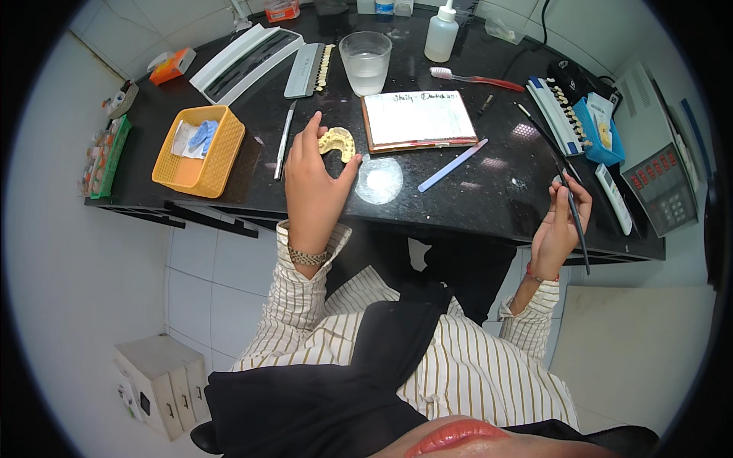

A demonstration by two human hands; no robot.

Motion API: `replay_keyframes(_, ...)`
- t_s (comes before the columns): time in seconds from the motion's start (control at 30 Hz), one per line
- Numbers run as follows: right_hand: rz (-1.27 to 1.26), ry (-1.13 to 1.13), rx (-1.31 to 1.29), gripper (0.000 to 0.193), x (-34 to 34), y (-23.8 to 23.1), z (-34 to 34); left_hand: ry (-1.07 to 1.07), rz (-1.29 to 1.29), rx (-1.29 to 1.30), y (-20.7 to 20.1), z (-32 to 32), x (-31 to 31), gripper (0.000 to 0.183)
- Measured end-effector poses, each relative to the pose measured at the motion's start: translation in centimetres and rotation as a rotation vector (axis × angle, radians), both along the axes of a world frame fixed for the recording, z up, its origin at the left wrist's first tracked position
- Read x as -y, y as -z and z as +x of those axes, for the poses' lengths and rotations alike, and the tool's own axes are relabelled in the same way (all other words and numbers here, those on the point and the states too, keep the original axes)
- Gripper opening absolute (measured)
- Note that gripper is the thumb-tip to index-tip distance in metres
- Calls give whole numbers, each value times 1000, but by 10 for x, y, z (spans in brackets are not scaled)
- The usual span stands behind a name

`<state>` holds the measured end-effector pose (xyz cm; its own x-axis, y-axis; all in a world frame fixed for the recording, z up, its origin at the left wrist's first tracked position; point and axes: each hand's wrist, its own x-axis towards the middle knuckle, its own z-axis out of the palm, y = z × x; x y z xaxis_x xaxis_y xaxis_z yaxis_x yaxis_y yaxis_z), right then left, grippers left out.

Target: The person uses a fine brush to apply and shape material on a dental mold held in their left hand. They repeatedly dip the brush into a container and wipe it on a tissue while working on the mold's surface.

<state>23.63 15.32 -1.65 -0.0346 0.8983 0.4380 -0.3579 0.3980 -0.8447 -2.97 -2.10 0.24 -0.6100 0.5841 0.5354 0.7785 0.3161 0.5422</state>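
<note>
On the black counter, my left hand (311, 164) curls round a yellow horseshoe-shaped dental cast (338, 143), with the thumb at one end and the fingers along the other side. My right hand (561, 221), at the counter's right front edge, grips a thin dark brush (579, 233) whose lower end points toward me. A small pale piece (558, 179) shows at those fingertips, too small to name. Left of my left hand lies a metal knife-like tool (285, 141). A mixing pad (418, 120) and a round, shiny pale disc (379, 181) are right of the cast.
Behind stand a glass of cloudy liquid (366, 65) and a squeeze bottle (441, 37). A yellow basket (192, 180) is at left; shade guides (309, 70) lie farther back. A toothbrush (477, 79), a purple stick (452, 166), a blue basket (605, 151) and a keypad machine (663, 172) occupy the right.
</note>
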Motion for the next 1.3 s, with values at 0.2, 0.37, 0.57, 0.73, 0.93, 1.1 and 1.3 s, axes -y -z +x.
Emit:
replay_keyframes(0.2, 81, 94, 62, 15, 1, 2, -4, 42, 28, 56, -6, 0, 5, 71)
replay_keyframes(0.37, 111, 149, 82, 16, 2, 3, -7, 120, 64, 115, -7, -2, 8, 73)
replay_keyframes(0.57, 172, 191, 104, 11, 2, 6, -9, 153, 64, 114, 0, -7, 7, 76)
replay_keyframes(0.73, 210, 211, 93, 8, 1, 8, -8, 125, 76, 119, -7, -3, 8, 75)
replay_keyframes(0.93, 128, 206, 13, 9, 28, -12, -27, 194, 69, 60, -1, -4, 8, 74)
replay_keyframes(1.1, 197, -279, 78, 24, 64, -22, -89, 185, 25, 43, -1, -5, 13, 65)
replay_keyframes(1.3, 104, -555, 168, 29, 77, -16, -143, 251, -1, 86, 2, -6, 7, 58)
